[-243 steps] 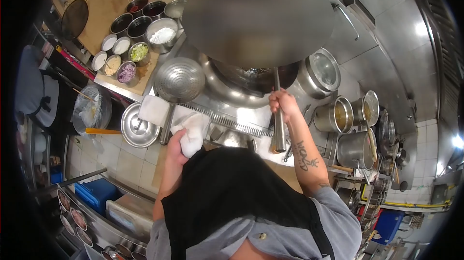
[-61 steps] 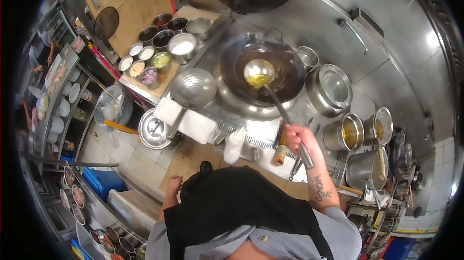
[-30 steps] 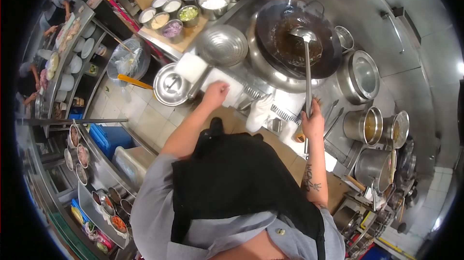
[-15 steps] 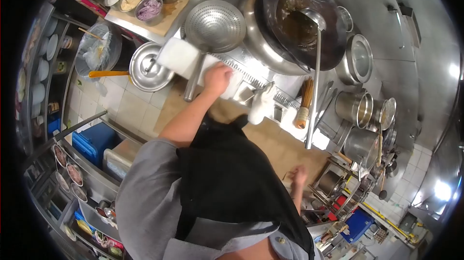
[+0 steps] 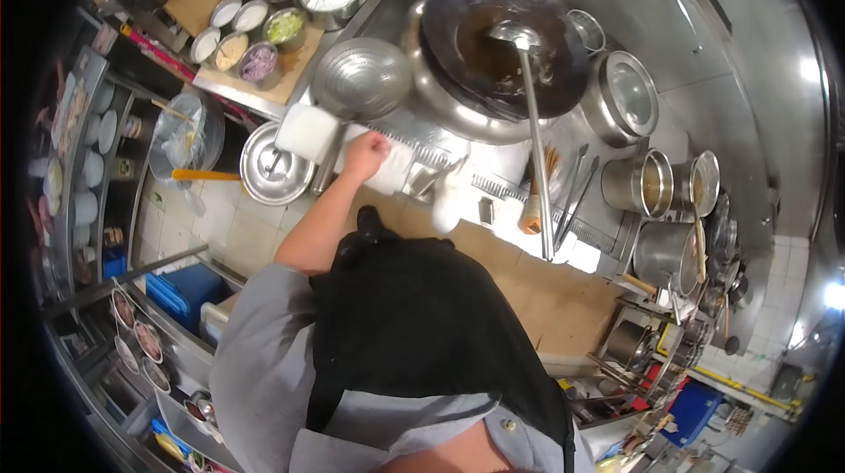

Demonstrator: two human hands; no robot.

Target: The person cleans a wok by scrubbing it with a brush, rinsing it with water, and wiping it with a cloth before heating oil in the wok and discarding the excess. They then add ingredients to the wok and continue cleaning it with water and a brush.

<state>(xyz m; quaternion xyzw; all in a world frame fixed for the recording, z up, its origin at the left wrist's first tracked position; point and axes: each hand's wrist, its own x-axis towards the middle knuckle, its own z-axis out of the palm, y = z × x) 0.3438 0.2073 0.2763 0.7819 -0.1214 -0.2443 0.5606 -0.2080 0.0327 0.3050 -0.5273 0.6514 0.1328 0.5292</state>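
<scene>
My left hand [image 5: 364, 156] is closed, fingers curled on a folded white cloth [image 5: 394, 172] at the stove's near edge. Beside it lies another folded white cloth [image 5: 308, 132], and a perforated metal strainer [image 5: 362, 77] sits just beyond. To the right, a black wok [image 5: 449, 42] containing dark liquid rests on the burner ring. A ladle [image 5: 533, 121] has its bowl in the wok, its long handle sloping over the rim towards me. My right hand is out of view.
Bowls of chopped purple [image 5: 259, 65] and green [image 5: 284, 28] ingredients stand at upper left, near a lidded pot [image 5: 277, 165]. A bamboo brush [image 5: 539, 200] lies along the stove front. Steel pots [image 5: 634, 183] stand at right. A bin [image 5: 187, 139] sits at left.
The view has shifted, bringing more bowls in at the upper left. My right hand, visible low on the right before, has left view. My left hand stays at the cloth.
</scene>
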